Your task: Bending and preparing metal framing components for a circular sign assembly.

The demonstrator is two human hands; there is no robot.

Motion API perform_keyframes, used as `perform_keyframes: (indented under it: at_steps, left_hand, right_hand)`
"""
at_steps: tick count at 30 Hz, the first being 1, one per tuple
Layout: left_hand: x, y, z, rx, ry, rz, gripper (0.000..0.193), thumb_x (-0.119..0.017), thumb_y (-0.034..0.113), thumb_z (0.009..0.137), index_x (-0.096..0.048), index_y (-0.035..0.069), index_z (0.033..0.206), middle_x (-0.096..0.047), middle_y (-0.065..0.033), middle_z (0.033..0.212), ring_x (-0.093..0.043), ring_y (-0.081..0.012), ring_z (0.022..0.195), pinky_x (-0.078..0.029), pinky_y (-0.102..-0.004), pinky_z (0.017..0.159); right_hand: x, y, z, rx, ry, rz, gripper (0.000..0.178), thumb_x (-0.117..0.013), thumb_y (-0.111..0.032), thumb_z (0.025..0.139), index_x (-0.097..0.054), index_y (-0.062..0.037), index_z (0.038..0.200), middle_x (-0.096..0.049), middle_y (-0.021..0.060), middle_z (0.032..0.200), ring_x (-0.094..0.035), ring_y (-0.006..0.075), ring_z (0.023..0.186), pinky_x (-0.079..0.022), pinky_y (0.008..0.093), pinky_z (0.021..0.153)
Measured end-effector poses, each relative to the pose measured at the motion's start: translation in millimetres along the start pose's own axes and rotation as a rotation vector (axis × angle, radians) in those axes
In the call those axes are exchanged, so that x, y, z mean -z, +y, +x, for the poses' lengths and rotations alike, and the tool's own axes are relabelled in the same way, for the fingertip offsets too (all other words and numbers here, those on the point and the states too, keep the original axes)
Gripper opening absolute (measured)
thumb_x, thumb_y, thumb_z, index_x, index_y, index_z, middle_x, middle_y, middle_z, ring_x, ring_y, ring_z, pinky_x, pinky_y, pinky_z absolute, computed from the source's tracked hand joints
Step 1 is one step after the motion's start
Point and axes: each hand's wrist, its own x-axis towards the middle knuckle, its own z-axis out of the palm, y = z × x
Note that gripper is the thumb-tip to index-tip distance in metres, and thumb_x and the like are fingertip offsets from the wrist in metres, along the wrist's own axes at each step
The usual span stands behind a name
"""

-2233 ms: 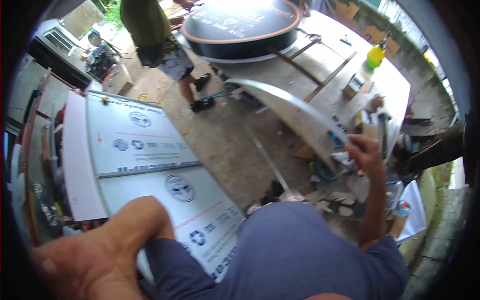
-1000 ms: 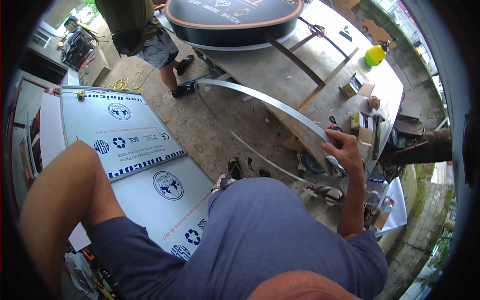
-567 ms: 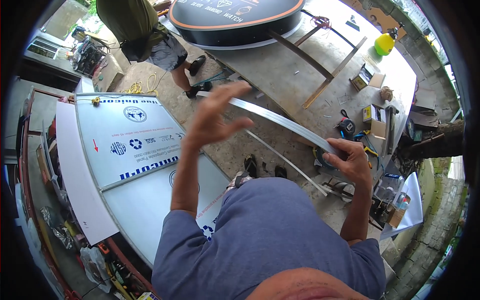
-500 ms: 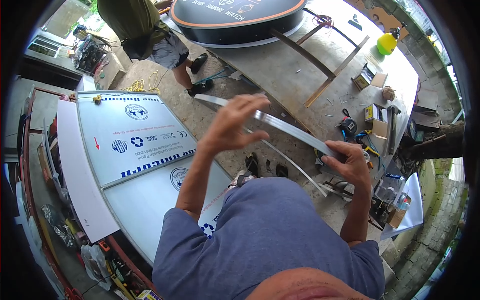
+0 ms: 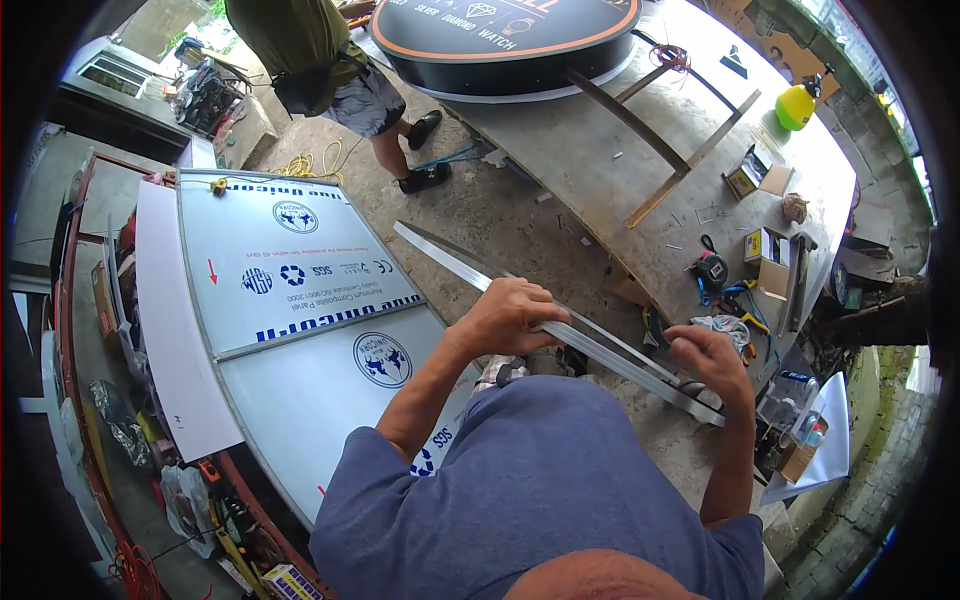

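My left hand (image 5: pixel 515 318) is closed around a long, flat silvery metal strip (image 5: pixel 440 258). The strip slants across in front of my body, its far end near the panel and its near end low on the right. My right hand (image 5: pixel 712 365) is just above that near end, apart from the strip, with its fingers loosely bent and nothing seen between them. Beyond the gripped strip runs a second, thinner pale strip (image 5: pixel 610 337); what holds it up is hidden.
On my left lies a large framed panel (image 5: pixel 300 370) in printed film. The worktable (image 5: pixel 560 150) bears an oval sign (image 5: pixel 500 60), a metal bracket (image 5: pixel 690 170), a tape measure (image 5: pixel 711 268), pliers (image 5: pixel 745 312) and a yellow spray bottle (image 5: pixel 797 107). Another person (image 5: pixel 320 70) stands beyond the panel.
My left hand, open above the strip before, has come down and closed on it. My right hand has let the strip go, and the strip has dropped lower toward my lap.
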Motion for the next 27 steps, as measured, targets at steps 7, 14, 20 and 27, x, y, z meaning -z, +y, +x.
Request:
perform_keyframes:
  at_steps: [7,14,20,27]
  left_hand:
    - [-7,21,-12,0.018,0.033,-0.023,0.034,-0.087,0.015,0.063,-0.074,0.017,0.095,-0.054,0.0017,0.065,-0.056,-0.0194,0.065,-0.044,-0.0351,0.062]
    - [15,39,-14,0.085,-0.027,0.132,0.034,-0.086,0.01,0.058,-0.072,0.012,0.089,-0.06,-0.0006,0.072,-0.057,-0.0206,0.068,-0.043,-0.0358,0.064]
    - [33,51,-18,0.122,0.09,0.152,0.035,-0.086,0.004,0.054,-0.076,0.009,0.087,-0.057,0.0004,0.066,-0.05,-0.0186,0.066,-0.04,-0.0338,0.06]
    - [62,53,-31,0.125,0.171,0.174,0.044,-0.08,-0.003,0.047,-0.079,0.009,0.09,-0.06,-0.0005,0.067,-0.052,-0.0176,0.068,-0.042,-0.0312,0.059]
  right_hand:
    - [29,150,-32,-0.558,0.026,0.076,0.03,-0.059,-0.025,0.1,-0.07,0.0,0.089,-0.065,0.0042,0.066,-0.06,0.0122,0.054,-0.048,0.0282,0.053]
    - [24,259,-45,-0.539,-0.076,-0.21,0.037,-0.065,-0.026,0.093,-0.064,0.0006,0.067,-0.065,0.0087,0.056,-0.064,0.018,0.048,-0.051,0.0346,0.049]
    - [31,255,-41,-0.691,-0.087,-0.125,0.029,-0.07,-0.026,0.089,-0.073,0.0024,0.084,-0.07,0.009,0.066,-0.066,0.0162,0.053,-0.053,0.0306,0.05]
    - [27,235,-43,-0.705,0.016,-0.37,0.032,-0.071,-0.032,0.088,-0.075,-0.0005,0.083,-0.071,0.0086,0.068,-0.07,0.0185,0.064,-0.053,0.0347,0.058]
